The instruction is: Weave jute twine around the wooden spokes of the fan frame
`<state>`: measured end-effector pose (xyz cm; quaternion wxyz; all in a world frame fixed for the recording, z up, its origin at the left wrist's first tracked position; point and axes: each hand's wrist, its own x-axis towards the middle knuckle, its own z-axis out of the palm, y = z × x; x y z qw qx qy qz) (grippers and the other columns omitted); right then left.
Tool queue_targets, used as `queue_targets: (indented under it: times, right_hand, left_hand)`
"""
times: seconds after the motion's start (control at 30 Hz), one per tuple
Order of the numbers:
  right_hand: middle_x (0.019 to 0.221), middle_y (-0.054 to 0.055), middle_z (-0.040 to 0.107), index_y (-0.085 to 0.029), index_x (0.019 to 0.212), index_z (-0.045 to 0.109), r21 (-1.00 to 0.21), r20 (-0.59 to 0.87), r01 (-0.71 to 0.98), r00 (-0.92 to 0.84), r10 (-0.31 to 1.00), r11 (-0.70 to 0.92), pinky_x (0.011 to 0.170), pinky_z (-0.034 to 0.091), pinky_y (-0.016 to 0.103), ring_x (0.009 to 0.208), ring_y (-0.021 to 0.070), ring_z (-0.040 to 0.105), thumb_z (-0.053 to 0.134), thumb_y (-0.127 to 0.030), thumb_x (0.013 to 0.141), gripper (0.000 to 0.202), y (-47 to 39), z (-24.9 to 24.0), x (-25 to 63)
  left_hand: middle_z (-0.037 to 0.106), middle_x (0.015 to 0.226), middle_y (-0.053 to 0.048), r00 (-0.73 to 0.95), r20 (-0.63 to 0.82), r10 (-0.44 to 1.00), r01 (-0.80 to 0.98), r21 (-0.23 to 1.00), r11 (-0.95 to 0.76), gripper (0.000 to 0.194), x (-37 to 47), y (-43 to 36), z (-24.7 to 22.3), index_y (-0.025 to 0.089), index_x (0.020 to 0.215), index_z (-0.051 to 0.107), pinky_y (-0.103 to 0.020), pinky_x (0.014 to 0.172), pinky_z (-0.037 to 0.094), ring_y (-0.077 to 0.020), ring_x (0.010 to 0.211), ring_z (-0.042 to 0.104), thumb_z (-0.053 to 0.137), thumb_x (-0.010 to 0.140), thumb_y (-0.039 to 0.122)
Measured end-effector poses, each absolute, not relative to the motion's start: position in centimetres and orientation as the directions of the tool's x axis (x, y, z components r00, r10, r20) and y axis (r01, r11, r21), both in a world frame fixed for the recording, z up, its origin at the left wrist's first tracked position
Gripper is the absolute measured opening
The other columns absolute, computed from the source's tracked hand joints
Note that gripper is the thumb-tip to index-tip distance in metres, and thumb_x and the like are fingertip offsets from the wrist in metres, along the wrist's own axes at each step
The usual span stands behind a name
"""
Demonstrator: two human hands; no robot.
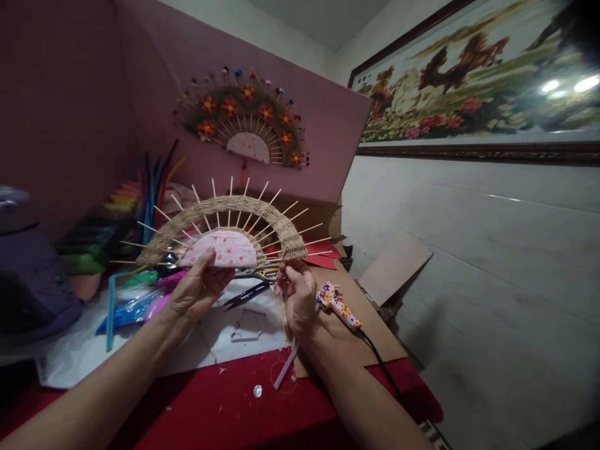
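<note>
Woven half-round fan frame (225, 205), thin sticks radiating, raised over the red-clothed counter (215, 406). Left hand (202, 290): fingers pinching its dotted pink centre (227, 249). Right hand (300, 294): fingers closed at its right lower end. Patterned glue gun (338, 306): beside right hand.

The head camera looked from above and behind the left hand (204, 289) and right hand (300, 297), faced 12 o'clock, tilted downward, with the table (201, 412) near.
</note>
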<state>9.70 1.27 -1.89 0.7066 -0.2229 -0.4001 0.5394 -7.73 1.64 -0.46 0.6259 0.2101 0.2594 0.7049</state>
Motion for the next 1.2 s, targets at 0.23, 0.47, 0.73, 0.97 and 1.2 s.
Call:
queue_targets:
  times: [0.23, 0.47, 0.73, 0.97, 1.2]
  right_hand:
    - [0.062, -0.004, 0.055, -0.015, 0.077, 0.056, -0.756, 0.249, -0.598, 0.111, 0.962, 0.265, 0.042, 0.038, 0.018, 0.050, 0.0066, 0.049, 0.067, -0.031, 0.067, 0.022, 1.9, -1.8, 10.1]
    - [0.053, -0.006, 0.049, -0.015, 0.069, 0.053, -0.780, 0.198, -0.568, 0.173, 0.965, 0.262, 0.039, 0.035, 0.017, 0.044, 0.0054, 0.043, 0.069, -0.031, 0.063, 0.023, 2.0, -1.8, 10.0]
    - [0.050, -0.007, 0.048, -0.015, 0.065, 0.052, -0.766, 0.167, -0.595, 0.181, 0.969, 0.243, 0.039, 0.033, 0.017, 0.042, 0.0047, 0.041, 0.069, -0.024, 0.060, 0.020, 2.3, -2.2, 10.1]
    - [0.049, -0.007, 0.048, -0.015, 0.063, 0.051, -0.781, 0.132, -0.586, 0.183, 0.974, 0.216, 0.037, 0.031, 0.018, 0.040, 0.0045, 0.039, 0.068, -0.025, 0.058, 0.021, 2.4, -2.2, 10.0]
    - [0.047, -0.007, 0.047, -0.015, 0.060, 0.049, -0.783, 0.150, -0.581, 0.173, 0.974, 0.223, 0.035, 0.029, 0.017, 0.040, 0.0048, 0.038, 0.065, -0.026, 0.059, 0.019, 2.3, -2.2, 10.0]
  left_hand:
    - [0.072, 0.077, -0.007, -0.117, 0.035, 0.993, -0.744, 0.659, -0.111, 0.015, -7.4, 1.6, -0.8, 0.016, 0.094, 0.063, -0.028, 0.065, 0.057, -0.0164, 0.067, 0.068, 0.055, 0.081, 0.014]
    - [0.071, 0.077, -0.007, -0.141, 0.006, 0.990, -0.749, 0.653, -0.111, 0.015, -6.9, 1.1, -0.4, 0.013, 0.092, 0.062, -0.027, 0.064, 0.057, -0.0160, 0.064, 0.067, 0.059, 0.077, 0.012]
    - [0.071, 0.076, -0.007, -0.128, 0.055, 0.990, -0.733, 0.668, -0.132, 0.010, -6.9, 1.1, -0.7, 0.013, 0.087, 0.062, -0.027, 0.063, 0.057, -0.0161, 0.065, 0.067, 0.060, 0.077, 0.013]
    - [0.071, 0.077, -0.006, -0.133, 0.045, 0.990, -0.735, 0.666, -0.129, 0.011, -6.8, 0.9, -0.4, 0.013, 0.088, 0.062, -0.027, 0.065, 0.058, -0.0153, 0.066, 0.068, 0.059, 0.078, 0.012]
    - [0.072, 0.081, -0.009, -0.135, 0.046, 0.990, -0.729, 0.672, -0.130, 0.013, -6.6, 0.8, -0.4, 0.012, 0.091, 0.063, -0.026, 0.066, 0.058, -0.0164, 0.068, 0.068, 0.059, 0.078, 0.013]
